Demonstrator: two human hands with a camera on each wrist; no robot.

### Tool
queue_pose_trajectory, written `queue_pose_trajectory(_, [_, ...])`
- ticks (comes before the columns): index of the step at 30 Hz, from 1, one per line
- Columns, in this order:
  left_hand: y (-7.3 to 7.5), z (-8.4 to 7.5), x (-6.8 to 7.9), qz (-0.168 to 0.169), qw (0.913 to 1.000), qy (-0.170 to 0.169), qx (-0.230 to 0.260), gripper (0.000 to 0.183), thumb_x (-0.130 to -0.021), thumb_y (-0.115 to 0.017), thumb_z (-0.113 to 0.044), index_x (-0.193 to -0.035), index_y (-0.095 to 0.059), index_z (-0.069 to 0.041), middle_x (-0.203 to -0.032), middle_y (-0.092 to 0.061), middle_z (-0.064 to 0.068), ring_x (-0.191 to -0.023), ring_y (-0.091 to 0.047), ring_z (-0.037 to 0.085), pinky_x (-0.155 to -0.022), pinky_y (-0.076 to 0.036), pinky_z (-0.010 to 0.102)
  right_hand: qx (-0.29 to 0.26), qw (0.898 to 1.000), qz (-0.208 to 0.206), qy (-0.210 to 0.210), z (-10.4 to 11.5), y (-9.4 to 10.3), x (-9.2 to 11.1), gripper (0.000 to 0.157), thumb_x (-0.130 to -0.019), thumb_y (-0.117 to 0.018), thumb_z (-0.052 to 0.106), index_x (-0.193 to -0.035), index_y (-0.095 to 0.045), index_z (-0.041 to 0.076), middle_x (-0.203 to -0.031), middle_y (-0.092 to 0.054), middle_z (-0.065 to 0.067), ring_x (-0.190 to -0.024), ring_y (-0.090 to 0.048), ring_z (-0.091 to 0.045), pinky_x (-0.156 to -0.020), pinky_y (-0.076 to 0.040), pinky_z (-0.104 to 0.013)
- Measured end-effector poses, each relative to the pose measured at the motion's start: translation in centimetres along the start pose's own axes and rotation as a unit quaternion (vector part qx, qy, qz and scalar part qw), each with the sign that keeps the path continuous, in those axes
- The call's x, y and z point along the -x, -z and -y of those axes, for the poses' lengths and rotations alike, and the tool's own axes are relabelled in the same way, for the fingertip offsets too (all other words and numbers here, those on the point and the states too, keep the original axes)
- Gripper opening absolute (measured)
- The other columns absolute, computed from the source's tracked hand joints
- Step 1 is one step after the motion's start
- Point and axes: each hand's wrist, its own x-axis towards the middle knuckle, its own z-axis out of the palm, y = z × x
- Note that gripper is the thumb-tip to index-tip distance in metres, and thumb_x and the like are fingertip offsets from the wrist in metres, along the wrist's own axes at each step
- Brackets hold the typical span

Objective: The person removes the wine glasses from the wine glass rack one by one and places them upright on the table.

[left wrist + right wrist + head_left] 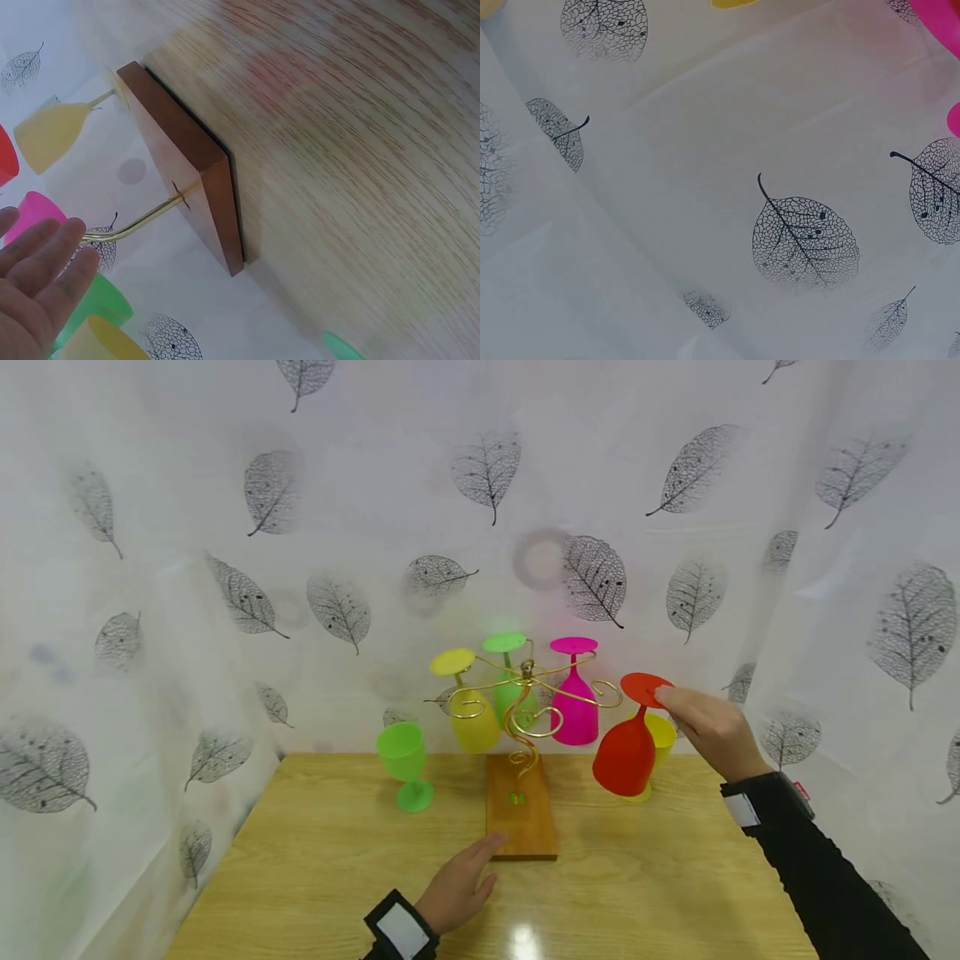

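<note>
My right hand (708, 727) pinches the foot of a red plastic goblet (626, 756), which hangs upside down, bowl tilted down and left, right of a gold wire rack (527, 672). Upside down on the rack hang a yellow goblet (474, 718), a green goblet (505, 643) and a pink goblet (576, 706). My left hand (459, 887) has its fingers extended by the front edge of the rack's wooden base (525, 827); in the left wrist view its fingers (56, 259) look straight. The right wrist view does not show the right hand.
An upright green goblet (402, 752) stands on the wood-grain table (322, 843), left of the base. Another yellow goblet (662, 735) stands upright behind the red one, partly hidden. A white curtain with leaf prints (390, 468) surrounds the table's back and sides.
</note>
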Motion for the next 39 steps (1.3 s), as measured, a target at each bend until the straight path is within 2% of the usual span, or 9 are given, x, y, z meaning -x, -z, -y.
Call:
queue_pose_trajectory(4, [-0.2,0.1,0.0,0.003,1.0000,0.002,0.000,0.054,-0.088,-0.062,-0.008,-0.138,-0.042,-0.005,-0.136,-0.052,0.016,-0.121,-0.055,0.026,-0.097,-0.050,0.039,0.001,1.000,-0.019,-0.004,1.1,0.6,0.9,0.039,-0.095,-0.048,0.032,-0.097,-0.072,0.001,-0.091,-0.073,-0.016,-0.092,-0.069,-0.028,-0.104,-0.034,-0.013])
queue_pose_trajectory(8, [-0.1,0.1,-0.1,0.002,1.0000,0.002,-0.008,0.054,-0.088,-0.062,-0.009,-0.138,-0.043,-0.006,-0.136,-0.052,0.014,-0.121,-0.055,0.026,-0.097,-0.050,0.038,-0.024,0.999,-0.024,-0.038,2.4,0.9,1.7,0.041,-0.094,-0.050,0.034,-0.097,-0.072,0.000,-0.089,-0.072,-0.018,-0.116,-0.054,0.000,-0.100,-0.035,-0.009])
queue_pose_trajectory(11, [0.1,0.1,-0.2,-0.002,0.9999,-0.001,-0.015,0.055,-0.087,-0.063,-0.009,-0.138,-0.043,-0.006,-0.135,-0.053,0.014,-0.120,-0.056,0.025,-0.097,-0.050,0.038,-0.065,0.993,-0.024,-0.092,3.5,0.4,2.4,0.043,-0.092,-0.053,0.037,-0.096,-0.073,-0.001,-0.084,-0.072,-0.019,-0.111,-0.049,0.013,-0.092,-0.039,-0.005])
queue_pose_trajectory(16, [0.3,0.1,-0.6,-0.004,0.9999,-0.006,-0.015,0.056,-0.087,-0.064,-0.010,-0.138,-0.043,-0.005,-0.136,-0.052,0.013,-0.120,-0.055,0.025,-0.097,-0.050,0.038,-0.165,0.955,-0.012,-0.246,5.7,-1.0,3.7,0.025,-0.083,-0.069,0.018,-0.091,-0.074,-0.005,-0.084,-0.073,-0.001,-0.081,-0.057,0.020,-0.060,-0.043,0.001])
queue_pose_trajectory(21, [0.2,-0.1,-0.9,0.000,0.9999,-0.006,-0.015,0.059,-0.087,-0.065,-0.012,-0.140,-0.040,-0.007,-0.138,-0.050,0.012,-0.122,-0.054,0.024,-0.098,-0.049,0.038,-0.265,0.883,0.050,-0.384,8.9,-1.9,3.7,0.018,-0.071,-0.070,-0.017,-0.088,-0.069,-0.016,-0.077,-0.072,0.003,-0.059,-0.053,0.017,-0.049,-0.041,-0.003])
queue_pose_trajectory(28, [0.3,-0.9,-2.2,-0.059,0.9969,-0.053,0.004,0.086,-0.079,-0.075,-0.018,-0.148,-0.024,-0.009,-0.147,-0.040,0.010,-0.130,-0.046,0.026,-0.102,-0.046,0.040,-0.454,0.716,0.121,-0.516,11.7,-5.2,6.7,0.032,-0.088,-0.060,0.001,-0.107,-0.057,-0.024,-0.083,-0.071,0.019,-0.075,-0.069,0.001,-0.072,-0.056,-0.015])
queue_pose_trajectory(32, [0.7,-1.2,-3.5,-0.122,0.9852,-0.116,0.033,0.097,-0.072,-0.081,-0.020,-0.147,-0.023,-0.003,-0.149,-0.037,0.013,-0.134,-0.041,0.028,-0.106,-0.042,0.043,-0.503,0.638,0.146,-0.564,13.4,-7.0,7.8,0.042,-0.090,-0.060,0.010,-0.113,-0.052,-0.025,-0.084,-0.072,0.015,-0.076,-0.070,-0.005,-0.074,-0.059,-0.026])
queue_pose_trajectory(36, [1.2,-1.7,-4.6,-0.112,0.9715,-0.132,0.162,0.101,-0.072,-0.082,-0.017,-0.148,-0.017,-0.005,-0.148,-0.036,0.016,-0.137,-0.037,0.024,-0.110,-0.038,0.039,-0.519,0.589,0.152,-0.601,14.6,-8.0,8.2,0.037,-0.090,-0.062,0.013,-0.111,-0.059,-0.016,-0.083,-0.073,0.012,-0.077,-0.070,-0.007,-0.074,-0.059,-0.028])
queue_pose_trajectory(39, [1.7,-2.4,-5.1,-0.088,0.9351,-0.142,0.313,0.112,-0.064,-0.085,-0.005,-0.148,-0.010,-0.005,-0.148,-0.032,0.023,-0.138,-0.035,0.022,-0.112,-0.037,0.036,-0.519,0.571,0.152,-0.617,15.1,-8.5,8.5,0.028,-0.090,-0.062,0.014,-0.107,-0.065,-0.007,-0.082,-0.073,0.011,-0.076,-0.070,-0.007,-0.073,-0.059,-0.027])
